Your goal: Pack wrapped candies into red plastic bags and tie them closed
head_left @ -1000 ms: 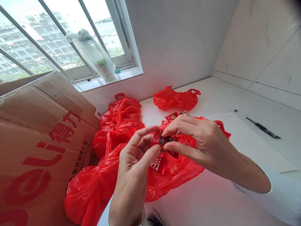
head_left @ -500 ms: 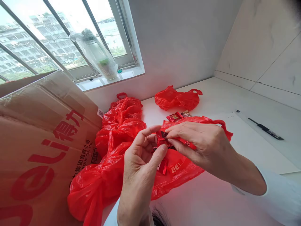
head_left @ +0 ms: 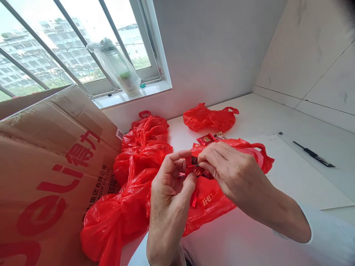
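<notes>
Between my two hands is a small candy in a red and dark wrapper (head_left: 193, 169). My left hand (head_left: 169, 201) grips one side of it with thumb and fingers. The thumb and fingertips of my right hand (head_left: 235, 171) pinch its other edge. Beneath both hands a red plastic bag (head_left: 205, 218) lies spread flat, with pale print on it and more red packets partly hidden by my fingers. Just behind the bag are loose wrapped candies (head_left: 205, 139), red ones and a brown and gold one.
Several tied, filled red bags (head_left: 119, 218) line the left side, beside a large cardboard box (head_left: 55, 166). Another red bag (head_left: 210, 117) sits near the wall. On the right a black pen (head_left: 318, 157) lies by a white sheet (head_left: 299, 177). A bagged bottle (head_left: 122, 70) stands on the windowsill.
Both hands stay at the candy, and my right hand has turned slightly, its fingers more bunched at the wrapper. My left hand shifts a little to the right. The view tips slightly.
</notes>
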`<state>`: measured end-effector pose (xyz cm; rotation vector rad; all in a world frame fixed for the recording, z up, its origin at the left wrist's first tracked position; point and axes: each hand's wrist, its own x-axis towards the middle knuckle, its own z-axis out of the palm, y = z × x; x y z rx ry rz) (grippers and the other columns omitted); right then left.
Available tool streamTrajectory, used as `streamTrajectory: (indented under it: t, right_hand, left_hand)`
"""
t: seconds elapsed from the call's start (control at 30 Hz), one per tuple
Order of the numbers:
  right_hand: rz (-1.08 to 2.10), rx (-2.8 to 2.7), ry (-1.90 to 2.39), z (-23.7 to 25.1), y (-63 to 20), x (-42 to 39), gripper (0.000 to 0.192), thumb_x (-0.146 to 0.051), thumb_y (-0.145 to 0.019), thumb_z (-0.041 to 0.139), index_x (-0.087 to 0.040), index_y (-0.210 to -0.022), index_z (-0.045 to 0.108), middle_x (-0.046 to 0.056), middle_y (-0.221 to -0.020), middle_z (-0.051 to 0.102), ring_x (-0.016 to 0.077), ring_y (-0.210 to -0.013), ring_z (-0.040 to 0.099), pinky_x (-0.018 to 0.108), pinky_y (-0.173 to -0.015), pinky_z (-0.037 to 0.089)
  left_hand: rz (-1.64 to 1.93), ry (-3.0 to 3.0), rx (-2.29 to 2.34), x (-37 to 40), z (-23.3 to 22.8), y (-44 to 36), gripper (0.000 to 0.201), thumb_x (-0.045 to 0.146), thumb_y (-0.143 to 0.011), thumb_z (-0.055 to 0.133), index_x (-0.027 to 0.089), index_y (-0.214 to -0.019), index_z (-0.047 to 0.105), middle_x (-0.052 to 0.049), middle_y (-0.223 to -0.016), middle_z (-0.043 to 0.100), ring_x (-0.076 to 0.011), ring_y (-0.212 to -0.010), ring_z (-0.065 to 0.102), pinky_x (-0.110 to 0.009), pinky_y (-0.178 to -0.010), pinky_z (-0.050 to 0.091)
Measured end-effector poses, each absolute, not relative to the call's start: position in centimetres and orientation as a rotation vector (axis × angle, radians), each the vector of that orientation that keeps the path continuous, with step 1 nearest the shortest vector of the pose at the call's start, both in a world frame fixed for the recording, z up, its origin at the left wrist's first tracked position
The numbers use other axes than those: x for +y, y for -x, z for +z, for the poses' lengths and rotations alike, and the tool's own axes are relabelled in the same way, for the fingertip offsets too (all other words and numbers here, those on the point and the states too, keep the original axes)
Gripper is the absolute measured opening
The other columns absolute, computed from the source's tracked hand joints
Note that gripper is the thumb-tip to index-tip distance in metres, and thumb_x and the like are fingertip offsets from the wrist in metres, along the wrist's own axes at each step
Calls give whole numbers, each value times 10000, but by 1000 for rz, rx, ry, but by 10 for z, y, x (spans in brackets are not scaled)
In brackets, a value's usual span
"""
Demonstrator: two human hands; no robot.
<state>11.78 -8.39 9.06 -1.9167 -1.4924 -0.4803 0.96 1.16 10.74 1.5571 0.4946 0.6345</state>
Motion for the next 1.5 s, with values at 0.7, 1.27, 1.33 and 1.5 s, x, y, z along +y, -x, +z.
streamTrajectory:
  t: [0.7, 1.27, 1.33, 1.5]
  right_hand:
    - [-33, -1290, 1806, 92, -117, -81, 181, -137, -948, 460, -188, -784, 518, -30, -728, 572, 95, -612, 469, 243, -548, 360]
    - [-206, -1389, 1864, 89, -114, -83, 163, -110, -943, 441, -180, -819, 522, -14, -740, 560, 115, -650, 476, 258, -601, 375]
    - [-153, -1363, 1868, 92, -114, -84, 182, -113, -939, 448, -185, -780, 501, -20, -705, 546, 111, -619, 454, 253, -559, 351]
    - [-102, -1330, 1867, 95, -116, -85, 208, -112, -929, 454, -191, -737, 478, -25, -663, 528, 107, -585, 432, 253, -528, 333]
  left_hand:
    - [582, -1657, 580, 16, 99, -11, 368, 191, -800, 615, 267, -1143, 506, 43, -791, 522, -99, -657, 508, -190, -597, 469]
    - [490, -1436, 485, 16, 99, -11, 227, 189, -859, 601, 254, -1068, 538, 31, -919, 525, -60, -673, 443, -92, -499, 400]
    - [476, -1431, 479, 15, 99, -10, 231, 186, -862, 597, 262, -1072, 537, 38, -917, 530, -50, -645, 431, -84, -495, 395]
    - [464, -1427, 462, 13, 102, -10, 242, 152, -866, 576, 267, -1075, 537, 32, -980, 533, -73, -820, 505, -100, -668, 468]
